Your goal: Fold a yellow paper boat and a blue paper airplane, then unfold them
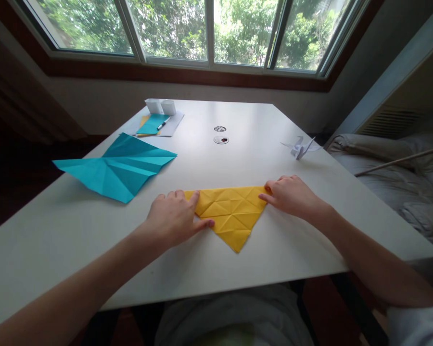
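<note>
A yellow paper (231, 214), folded into a creased triangle with its point toward me, lies flat on the white table (238, 158) near the front edge. My left hand (175, 218) presses on the triangle's left corner, thumb and forefinger on the paper. My right hand (292, 194) rests on the right corner, fingertips touching the paper's edge. Both hands hold the sheet down against the table.
A large creased teal paper (119, 166) lies to the left, overhanging the table edge. A white paper crane (300, 146) stands at the right. At the back left are sheets with a pen (163, 125) and two white cups (160, 106). A bed is to the right.
</note>
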### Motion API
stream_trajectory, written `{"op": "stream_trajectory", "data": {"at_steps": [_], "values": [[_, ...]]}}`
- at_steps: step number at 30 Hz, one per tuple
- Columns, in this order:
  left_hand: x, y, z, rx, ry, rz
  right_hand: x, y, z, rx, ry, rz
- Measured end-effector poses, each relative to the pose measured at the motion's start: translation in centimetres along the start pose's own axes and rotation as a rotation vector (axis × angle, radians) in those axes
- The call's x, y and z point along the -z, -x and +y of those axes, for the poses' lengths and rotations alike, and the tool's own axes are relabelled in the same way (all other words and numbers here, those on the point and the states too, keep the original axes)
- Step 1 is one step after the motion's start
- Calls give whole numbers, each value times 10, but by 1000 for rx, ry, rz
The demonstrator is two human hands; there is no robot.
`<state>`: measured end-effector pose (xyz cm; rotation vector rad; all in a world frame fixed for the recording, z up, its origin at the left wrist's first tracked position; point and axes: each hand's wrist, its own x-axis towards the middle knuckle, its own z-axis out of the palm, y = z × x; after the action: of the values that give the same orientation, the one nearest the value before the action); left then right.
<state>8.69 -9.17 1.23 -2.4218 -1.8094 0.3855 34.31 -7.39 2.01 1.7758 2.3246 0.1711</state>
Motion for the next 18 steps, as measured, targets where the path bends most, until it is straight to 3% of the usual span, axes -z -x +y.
{"op": "stream_trajectory", "data": {"at_steps": [4,10,18], "values": [[-1,-2,-10,-20,17,-11,-6,-3,5,104,-79,78],[0,-9,-21,15,36,-22,-13,-4,-3,600,-310,193],[1,-13,-21,14,20,-16,-15,-4,-28,874,-340,262]]}}
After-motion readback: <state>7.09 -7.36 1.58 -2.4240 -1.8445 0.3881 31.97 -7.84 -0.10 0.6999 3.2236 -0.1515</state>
